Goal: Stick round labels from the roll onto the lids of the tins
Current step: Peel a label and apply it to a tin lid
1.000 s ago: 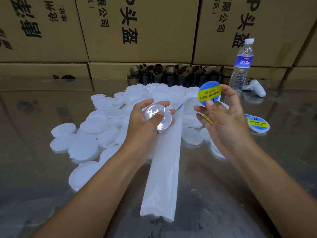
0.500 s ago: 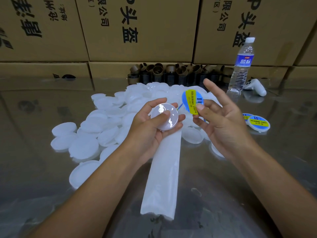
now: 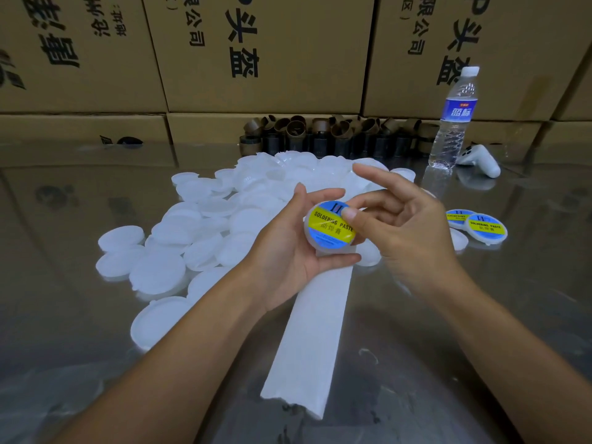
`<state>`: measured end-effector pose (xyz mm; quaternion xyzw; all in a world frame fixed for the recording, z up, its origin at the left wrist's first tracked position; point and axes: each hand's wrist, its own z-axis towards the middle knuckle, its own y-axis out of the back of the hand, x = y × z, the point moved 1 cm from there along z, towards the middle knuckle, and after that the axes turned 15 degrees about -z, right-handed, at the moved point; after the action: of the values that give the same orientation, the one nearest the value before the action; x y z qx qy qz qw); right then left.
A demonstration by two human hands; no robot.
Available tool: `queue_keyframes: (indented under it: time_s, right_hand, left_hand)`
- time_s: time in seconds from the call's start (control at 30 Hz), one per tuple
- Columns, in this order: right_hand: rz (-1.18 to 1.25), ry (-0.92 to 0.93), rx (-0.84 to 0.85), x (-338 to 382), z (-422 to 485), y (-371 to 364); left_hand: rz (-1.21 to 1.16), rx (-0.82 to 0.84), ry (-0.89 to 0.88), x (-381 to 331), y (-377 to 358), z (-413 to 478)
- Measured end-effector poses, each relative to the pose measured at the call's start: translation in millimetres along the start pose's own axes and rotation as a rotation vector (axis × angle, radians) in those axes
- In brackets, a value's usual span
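Now label (image 3: pixel 330 227) sits on lid (image 3: pixel 330 250), L hand (image 3: pixel 285 251) fingers gripping lid, R hand (image 3: pixel 413 229) thumb pressing label, fingers loose

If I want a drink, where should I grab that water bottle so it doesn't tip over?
Wrap your hand round the water bottle at its blue label, coming from the front. It stands upright, tall and thin, so a grip near the middle should keep it steady. A white controller lies close on its right and boxes stand behind it.

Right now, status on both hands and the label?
Left hand grips lid. Right hand thumb presses label onto lid. Nothing in the way.
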<state>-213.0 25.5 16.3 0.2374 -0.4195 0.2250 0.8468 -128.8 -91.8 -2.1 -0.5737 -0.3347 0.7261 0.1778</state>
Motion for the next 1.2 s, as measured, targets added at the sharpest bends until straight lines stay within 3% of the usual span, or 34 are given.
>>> queue_keyframes:
  time_s: [0.23, 1.2]
  right_hand:
    - [-0.176, 0.048, -0.061, -1.7, -2.5, -1.6]
    - [-0.243, 0.106, -0.07, -6.5, -2.6, -1.2]
  left_hand:
    - [-0.008, -0.004, 0.016, 1.1, 3.1, 1.6]
    - [-0.01, 0.013, 0.027, 0.9, -0.8, -1.6]
